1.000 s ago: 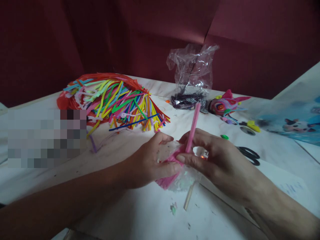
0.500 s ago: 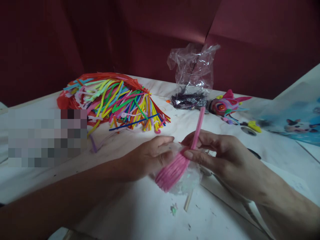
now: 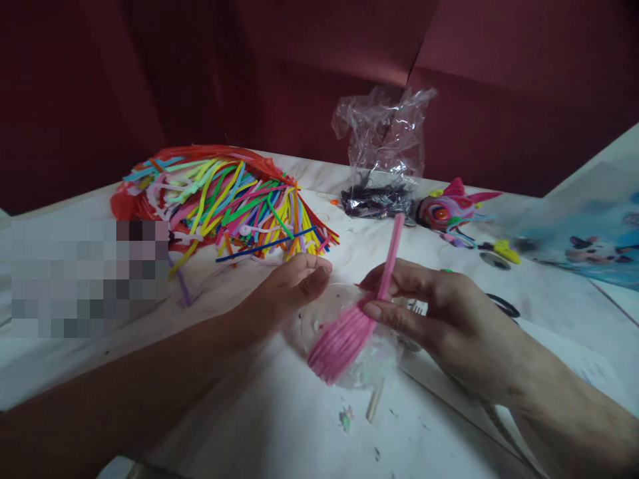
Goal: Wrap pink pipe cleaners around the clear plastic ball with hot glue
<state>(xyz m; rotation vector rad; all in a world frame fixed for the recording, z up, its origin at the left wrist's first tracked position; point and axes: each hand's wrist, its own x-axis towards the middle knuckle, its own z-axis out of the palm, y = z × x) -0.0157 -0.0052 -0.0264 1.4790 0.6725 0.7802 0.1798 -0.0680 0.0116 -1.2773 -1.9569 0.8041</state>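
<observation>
My right hand (image 3: 424,299) pinches a pink pipe-cleaner bundle (image 3: 342,342) at its narrow neck, between thumb and fingers. The bundle fans out toward the lower left, and its thin stem points up past the fingers. To the left of it is my left hand (image 3: 294,286), open, thumb and fingers loosely curved, touching nothing that I can see. Beneath the bundle lies crumpled clear plastic (image 3: 369,366) with small pale bits in it. A short pale stick (image 3: 374,402) sticks out below the plastic.
A red bag (image 3: 124,203) spills many coloured pipe cleaners (image 3: 234,206) at the back left. A clear plastic bag (image 3: 382,140) with dark contents stands at the back. Right of it sits a pink fish-like pipe-cleaner figure (image 3: 452,209). A yellow piece (image 3: 506,251) lies nearby.
My left hand has come off the pink bundle and moved up and left. The right hand keeps its hold, almost unmoved.
</observation>
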